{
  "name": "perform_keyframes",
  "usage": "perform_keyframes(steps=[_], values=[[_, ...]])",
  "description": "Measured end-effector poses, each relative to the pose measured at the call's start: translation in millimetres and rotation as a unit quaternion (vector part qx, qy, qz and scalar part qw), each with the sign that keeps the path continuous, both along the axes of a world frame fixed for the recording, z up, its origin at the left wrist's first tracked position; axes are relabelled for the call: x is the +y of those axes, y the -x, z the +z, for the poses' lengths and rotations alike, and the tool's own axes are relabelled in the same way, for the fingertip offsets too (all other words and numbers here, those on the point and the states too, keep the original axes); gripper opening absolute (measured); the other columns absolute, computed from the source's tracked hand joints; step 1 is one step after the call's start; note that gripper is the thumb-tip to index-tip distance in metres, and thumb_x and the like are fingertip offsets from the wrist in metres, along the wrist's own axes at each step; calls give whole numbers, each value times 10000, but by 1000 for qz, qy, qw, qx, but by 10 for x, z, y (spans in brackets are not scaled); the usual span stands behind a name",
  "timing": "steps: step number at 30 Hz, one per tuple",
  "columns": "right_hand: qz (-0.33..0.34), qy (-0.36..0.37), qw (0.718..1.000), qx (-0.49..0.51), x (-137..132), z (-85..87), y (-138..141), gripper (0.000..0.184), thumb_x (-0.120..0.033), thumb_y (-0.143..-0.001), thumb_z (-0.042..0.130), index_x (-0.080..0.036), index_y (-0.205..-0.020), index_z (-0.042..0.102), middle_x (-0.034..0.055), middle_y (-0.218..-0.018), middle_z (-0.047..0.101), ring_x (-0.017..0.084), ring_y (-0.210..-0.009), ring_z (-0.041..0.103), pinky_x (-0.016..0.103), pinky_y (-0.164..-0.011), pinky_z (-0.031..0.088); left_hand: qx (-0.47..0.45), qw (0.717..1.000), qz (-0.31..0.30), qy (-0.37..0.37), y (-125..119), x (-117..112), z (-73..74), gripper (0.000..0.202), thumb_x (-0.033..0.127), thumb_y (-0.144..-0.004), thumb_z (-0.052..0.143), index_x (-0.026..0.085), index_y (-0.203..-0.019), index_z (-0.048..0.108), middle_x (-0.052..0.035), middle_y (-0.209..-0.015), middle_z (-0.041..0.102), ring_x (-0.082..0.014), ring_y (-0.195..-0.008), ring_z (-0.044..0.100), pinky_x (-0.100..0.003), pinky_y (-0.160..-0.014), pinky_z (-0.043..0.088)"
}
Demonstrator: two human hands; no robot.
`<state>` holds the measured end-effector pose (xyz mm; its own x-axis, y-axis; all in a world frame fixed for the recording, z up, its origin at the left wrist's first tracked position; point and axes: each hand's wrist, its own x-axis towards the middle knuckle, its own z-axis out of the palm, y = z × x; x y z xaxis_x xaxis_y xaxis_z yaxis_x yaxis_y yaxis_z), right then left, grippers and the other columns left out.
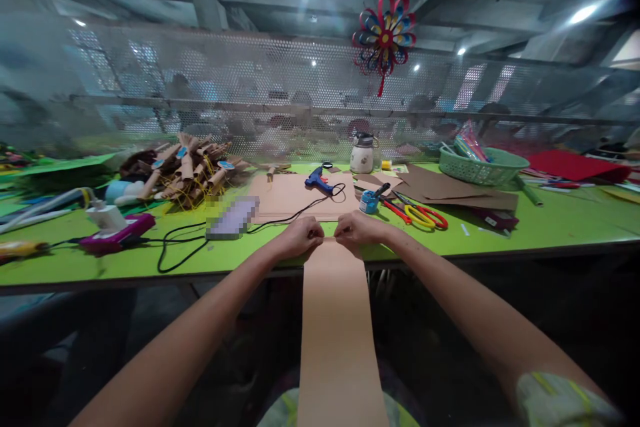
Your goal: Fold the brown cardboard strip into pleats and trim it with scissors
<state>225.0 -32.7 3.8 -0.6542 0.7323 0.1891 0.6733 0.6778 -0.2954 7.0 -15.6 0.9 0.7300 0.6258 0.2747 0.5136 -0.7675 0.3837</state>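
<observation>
Paper strip, tan, runs lengthwise from both hands back toward the person's body and out the bottom of view. Far end sits just over the near edge of the green tabletop; the rest crosses that edge and spans the space in front of the lap. Can't tell if it touches the edge. Long sides look near straight.

Left hand: fingers pinched together on the strip's far end, left corner. Right hand: same pinch, right corner. Narrow gap between the two, strip end showing in it.

Room forward is tight: stack of tan sheets starts right past the knuckles, with blue glue gun on it. Black cord runs from the gun area leftward over the stack's near edge.

Left side: flat pixelated item near the left hand, cord looped beside it close to the tabletop's near edge. Purple power strip well apart, farther left. Green surface shows between these and the near edge.

Right side: blue jar just beyond the right hand, then scissors with red and yellow handles. Brown sheets lie behind those, green basket past them. Strip of green surface runs along the near edge below the scissors, widening to the right.
</observation>
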Motion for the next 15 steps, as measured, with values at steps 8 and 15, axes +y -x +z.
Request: perform_keyframes(steps=[8, 15], values=[[-4, -16, 1000, -14, 18, 22, 98, 156, -143, -764, 597, -139, -804, 748, 45, -753, 689, 136, -659, 572, 207, -612, 402, 5, 1000, -3, -16, -66, 55, -81, 102, 222, -770, 586, 157, -786, 663, -33, -771, 606, -157, -736, 534, -237, -656, 382], [6, -63, 998, -6, -87, -17, 42, 136, -89, -776, 595, -110, -813, 724, 71, -783, 651, 142, -726, 561, 216, -639, 391, -39, 997, -38, -62, -34, 65, -221, 60, 160, -792, 557, 154, -747, 596, -27, -769, 523, -152, -744, 493, -249, -658, 371]])
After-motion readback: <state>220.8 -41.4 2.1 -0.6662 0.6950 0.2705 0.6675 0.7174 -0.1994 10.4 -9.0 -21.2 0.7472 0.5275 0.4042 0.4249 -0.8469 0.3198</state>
